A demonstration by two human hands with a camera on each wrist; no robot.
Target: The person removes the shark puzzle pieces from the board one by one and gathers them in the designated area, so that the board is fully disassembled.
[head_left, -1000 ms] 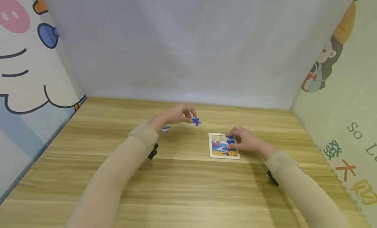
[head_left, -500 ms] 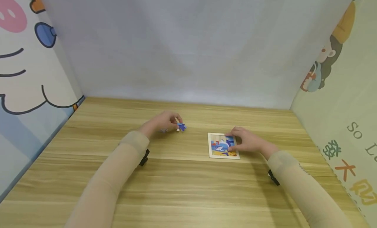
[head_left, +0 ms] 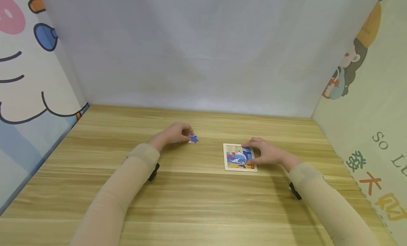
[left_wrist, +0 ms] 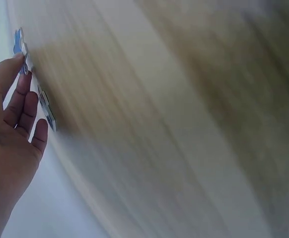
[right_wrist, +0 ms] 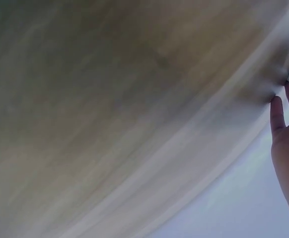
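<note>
My left hand (head_left: 175, 133) pinches a blue jigsaw piece (head_left: 193, 138) between thumb and fingertips, low over the table. In the left wrist view the held piece (left_wrist: 20, 44) stands on edge between thumb and index finger, the other fingers loosely bent. A second jigsaw piece (left_wrist: 46, 108) lies by those fingers, mostly hidden by the hand in the head view. To the right lies a white-framed jigsaw puzzle (head_left: 225, 157) with a dolphin picture and a bare patch at its upper left. My right hand (head_left: 268, 153) rests on its right side, thumb on the picture, fingertips at the far edge.
The wood-grain table (head_left: 197, 203) reaches back to a pale cloth backdrop (head_left: 203, 55). Printed cartoon panels stand at the left (head_left: 22, 80) and right (head_left: 365, 115). A black strap or device sits at each wrist.
My left hand has moved left and lower with the jigsaw piece, away from the puzzle and over the second piece. The right hand has stayed at the puzzle, its thumb shifting slightly.
</note>
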